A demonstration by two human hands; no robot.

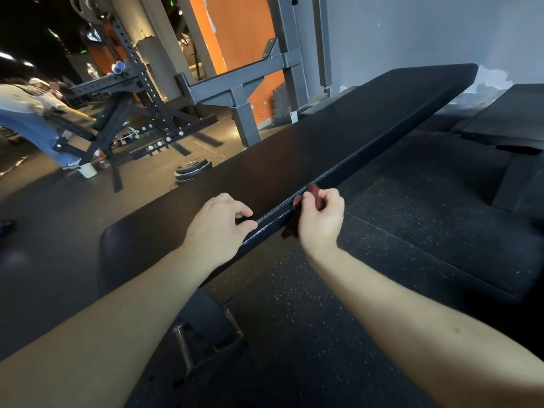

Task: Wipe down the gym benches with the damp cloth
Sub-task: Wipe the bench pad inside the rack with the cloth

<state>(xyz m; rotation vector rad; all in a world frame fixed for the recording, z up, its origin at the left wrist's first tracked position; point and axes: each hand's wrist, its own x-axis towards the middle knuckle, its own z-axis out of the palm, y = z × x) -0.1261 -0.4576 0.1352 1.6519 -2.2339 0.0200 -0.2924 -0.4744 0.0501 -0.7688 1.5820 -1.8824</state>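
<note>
A long black padded gym bench (338, 134) runs from lower left to upper right. My right hand (321, 219) grips a dark red cloth (290, 228) against the bench's right side edge; most of the cloth is hidden by the hand. My left hand (219, 228) rests on the top of the pad near the same edge, fingers loosely curled, holding nothing.
A grey steel rack (241, 92) and a black perforated rack (138, 92) stand behind the bench. Weight plates (192, 171) lie on the floor. A person (35, 113) leans over another bench at the far left. Black mats (506, 119) lie to the right.
</note>
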